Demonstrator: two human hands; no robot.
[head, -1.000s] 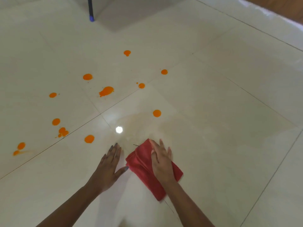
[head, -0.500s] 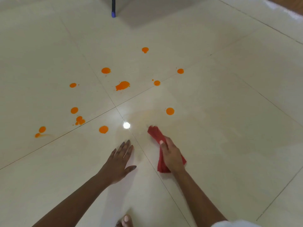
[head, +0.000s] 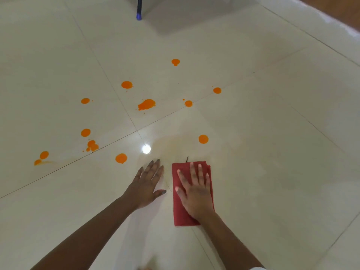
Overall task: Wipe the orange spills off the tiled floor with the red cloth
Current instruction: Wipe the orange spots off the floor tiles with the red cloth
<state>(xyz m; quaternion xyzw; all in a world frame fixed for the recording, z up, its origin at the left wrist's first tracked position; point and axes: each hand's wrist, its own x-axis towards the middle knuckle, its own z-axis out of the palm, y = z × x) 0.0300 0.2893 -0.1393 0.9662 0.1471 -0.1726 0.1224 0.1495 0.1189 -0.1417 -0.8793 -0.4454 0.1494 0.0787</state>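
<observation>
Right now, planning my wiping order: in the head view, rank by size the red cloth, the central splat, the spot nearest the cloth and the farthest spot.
red cloth
central splat
nearest spot and farthest spot look alike; distance leaves them unranked

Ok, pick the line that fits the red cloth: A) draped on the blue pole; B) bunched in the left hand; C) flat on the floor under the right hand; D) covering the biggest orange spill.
C: the red cloth lies flat on the tiled floor under the right hand, fingers straight; the left hand rests on tile beside it.
</observation>
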